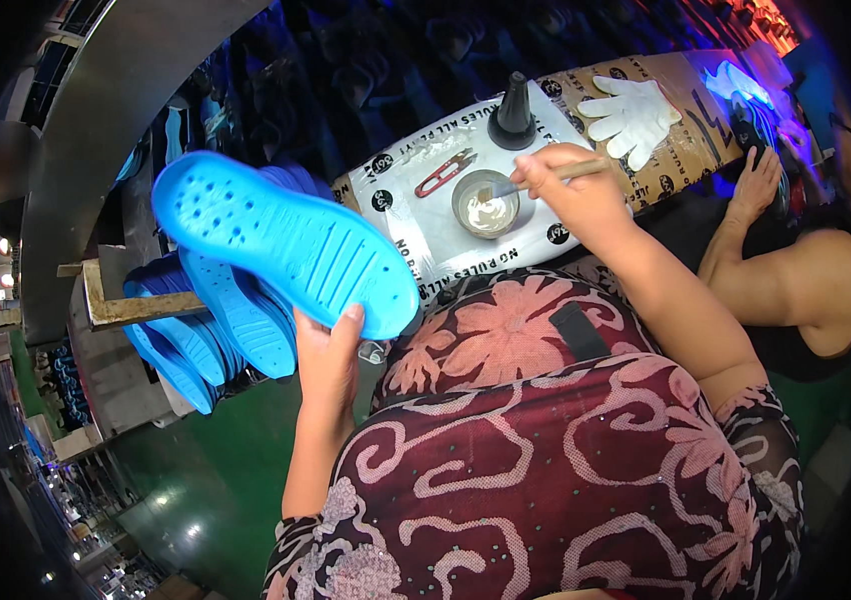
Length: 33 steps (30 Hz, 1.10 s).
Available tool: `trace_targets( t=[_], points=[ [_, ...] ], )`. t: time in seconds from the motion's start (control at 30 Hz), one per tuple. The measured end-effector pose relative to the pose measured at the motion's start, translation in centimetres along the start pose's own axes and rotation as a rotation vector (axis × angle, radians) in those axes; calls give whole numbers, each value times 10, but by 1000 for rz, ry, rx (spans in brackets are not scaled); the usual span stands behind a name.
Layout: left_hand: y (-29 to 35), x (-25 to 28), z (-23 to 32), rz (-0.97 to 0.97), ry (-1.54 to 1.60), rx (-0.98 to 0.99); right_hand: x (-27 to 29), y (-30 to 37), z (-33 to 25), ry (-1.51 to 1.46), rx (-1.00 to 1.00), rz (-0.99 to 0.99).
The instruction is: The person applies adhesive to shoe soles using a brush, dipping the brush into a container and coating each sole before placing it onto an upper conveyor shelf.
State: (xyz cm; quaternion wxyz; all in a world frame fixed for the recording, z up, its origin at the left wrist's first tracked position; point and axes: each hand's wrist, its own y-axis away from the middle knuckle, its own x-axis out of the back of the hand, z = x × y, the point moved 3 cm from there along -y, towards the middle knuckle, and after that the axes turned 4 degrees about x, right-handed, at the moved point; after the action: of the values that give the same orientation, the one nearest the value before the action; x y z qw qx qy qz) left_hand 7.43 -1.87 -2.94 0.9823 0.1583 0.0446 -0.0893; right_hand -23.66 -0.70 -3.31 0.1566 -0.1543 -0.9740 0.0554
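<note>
A blue shoe sole [291, 238] with holes at one end and ridges along the rest is gripped at its near end by my left hand [331, 345], thumb on the upper face. My right hand [578, 195] is closed round the wooden handle of a brush [571, 172]. The brush tip reaches over a small round bowl [487, 204] of whitish liquid. Beside the bowl lie red-handled thread snips [445, 174]. Behind it stands a black cone-shaped bottle [514, 115].
More blue soles [246, 310] are stacked at the left by a wooden frame [111, 300]. A white glove [630, 118] lies on the cardboard-covered bench [696, 150]. At the right, another person's arm [761, 190] reaches toward lit blue items.
</note>
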Motion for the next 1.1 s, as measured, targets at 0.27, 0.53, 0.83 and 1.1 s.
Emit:
trace_targets(
  t=[0.27, 0.53, 0.83, 1.1],
  points=[
    [-24, -22, 5, 76, -228, -229, 10, 4, 11, -60, -35, 116],
    [-39, -53, 12, 14, -317, -369, 30, 22, -18, -356, -64, 155],
    [-28, -80, 31, -13, -212, -493, 9, 26, -90, 128, 626, -11],
    [-29, -77, 28, -16, -283, -758, 3, 24, -91, 314, 683, -9]
  ],
)
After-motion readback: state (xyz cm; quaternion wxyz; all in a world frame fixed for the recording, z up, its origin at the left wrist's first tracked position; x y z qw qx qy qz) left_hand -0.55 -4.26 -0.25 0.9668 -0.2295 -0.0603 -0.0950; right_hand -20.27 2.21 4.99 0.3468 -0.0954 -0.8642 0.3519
